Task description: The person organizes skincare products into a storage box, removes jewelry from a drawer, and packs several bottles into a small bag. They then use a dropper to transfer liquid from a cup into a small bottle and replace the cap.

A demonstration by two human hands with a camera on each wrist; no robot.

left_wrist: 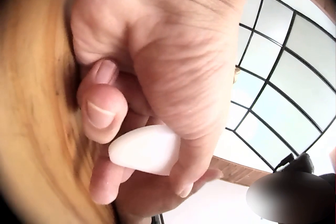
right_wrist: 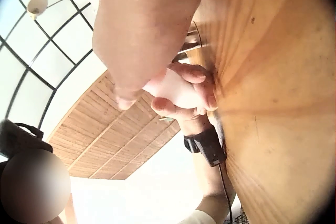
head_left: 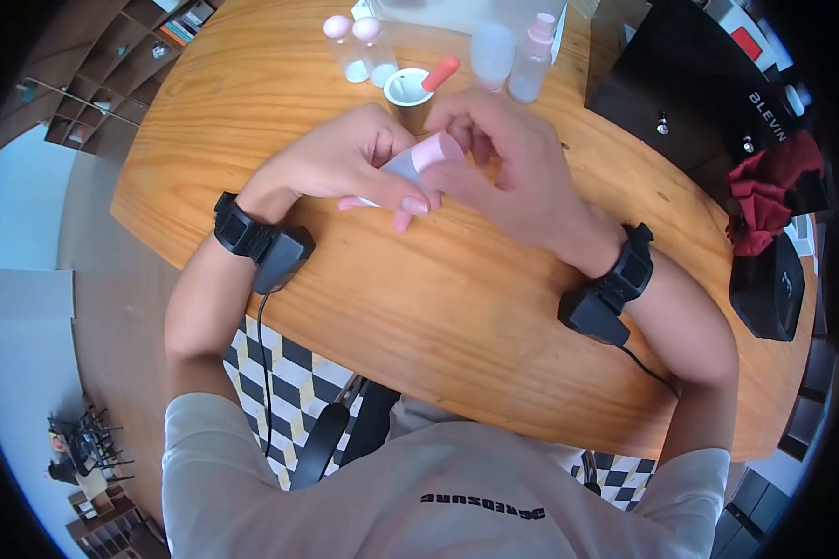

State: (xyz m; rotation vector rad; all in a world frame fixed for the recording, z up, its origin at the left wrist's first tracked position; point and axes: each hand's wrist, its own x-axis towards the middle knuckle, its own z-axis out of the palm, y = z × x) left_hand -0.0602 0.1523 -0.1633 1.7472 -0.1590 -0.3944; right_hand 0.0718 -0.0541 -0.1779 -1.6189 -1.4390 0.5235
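A small whitish container with a pink cap is held between both hands above the table. The left hand grips its pale body, thumb along the near side; in the left wrist view the rounded white end shows between thumb and fingers of the left hand. The right hand pinches the pink cap, its other fingers curled. In the right wrist view the white body lies beyond the right hand. Whether cap and body are joined is hidden.
Behind the hands stand a cup with a red-handled tool, two pink-topped bottles, a clear cup and a pink-capped spray bottle. A black box and dark red cloth lie right.
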